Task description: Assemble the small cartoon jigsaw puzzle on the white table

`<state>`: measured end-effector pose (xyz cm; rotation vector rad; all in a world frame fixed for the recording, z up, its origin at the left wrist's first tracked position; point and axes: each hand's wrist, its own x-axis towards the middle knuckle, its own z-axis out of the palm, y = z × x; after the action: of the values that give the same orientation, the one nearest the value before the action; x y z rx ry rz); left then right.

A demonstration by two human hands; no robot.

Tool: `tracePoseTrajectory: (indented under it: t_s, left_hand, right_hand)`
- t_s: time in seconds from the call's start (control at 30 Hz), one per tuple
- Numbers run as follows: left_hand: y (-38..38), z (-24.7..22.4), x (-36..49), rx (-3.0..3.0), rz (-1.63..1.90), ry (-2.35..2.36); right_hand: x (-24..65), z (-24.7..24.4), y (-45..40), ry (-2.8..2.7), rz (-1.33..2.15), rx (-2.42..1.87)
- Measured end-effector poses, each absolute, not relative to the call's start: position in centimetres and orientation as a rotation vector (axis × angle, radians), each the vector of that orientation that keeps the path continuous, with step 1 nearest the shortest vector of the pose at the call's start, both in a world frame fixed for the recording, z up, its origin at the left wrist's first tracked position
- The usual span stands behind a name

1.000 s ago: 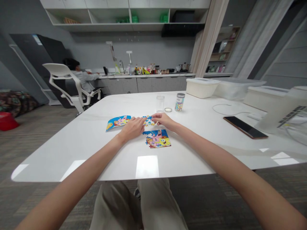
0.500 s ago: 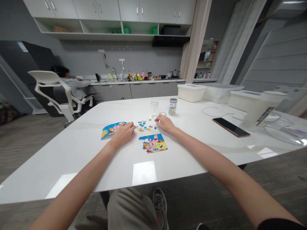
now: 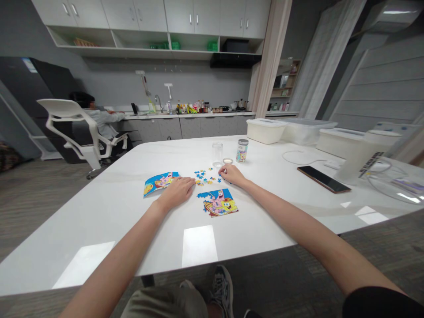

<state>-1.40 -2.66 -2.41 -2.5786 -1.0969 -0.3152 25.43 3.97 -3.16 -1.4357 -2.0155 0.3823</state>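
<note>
A partly joined jigsaw puzzle lies flat on the white table, showing a yellow and a pink cartoon figure, its left edge uneven. Beyond it is a scatter of loose puzzle pieces. At the right side of these pieces, my right hand has thumb and fingers pinched together, apparently on a small puzzle piece mostly hidden by the fingertips. My left hand rests palm down with fingers stretched toward the pieces, covering part of the curled picture sheet. No object shows in the left hand.
Behind the pieces stand a clear jar, a round lid and a printed canister. To the right are a phone, a white bottle, cables and plastic bins. A person sits at the far left.
The camera view has shifted slightly. My left hand has slid right toward the loose pieces, its fingers straighter. My right hand has drawn back a little from the clear jar.
</note>
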Motion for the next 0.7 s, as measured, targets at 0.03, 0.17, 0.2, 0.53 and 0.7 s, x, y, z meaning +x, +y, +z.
tracePoseTrajectory:
  t_s: [0.03, 0.17, 0.2, 0.53, 0.7]
  left_hand:
    - [-2.7, -2.3, -1.4, -2.582, -0.316, -1.080]
    - [-2.8, -2.1, -1.2, -2.593, -0.309, -1.020]
    - [-2.9, -2.0, -1.2, -2.595, -0.306, -1.009]
    - [-2.8, -2.0, -1.4, -2.563, -0.265, -1.041]
    - [-2.7, -1.9, -1.6, -2.569, -0.265, -1.037]
  right_hand:
    - [25.4, -3.3, 4.1, -1.992, 0.413, -1.428]
    - [25.5, -3.8, 5.1, -1.854, 0.592, -1.405]
    - [25.5, -3.8, 5.4, -1.809, 0.639, -1.402]
    - [25.6, -3.5, 6.0, -1.571, 0.856, -1.371]
    - [25.2, -3.8, 5.9, -1.639, 0.828, -1.386]
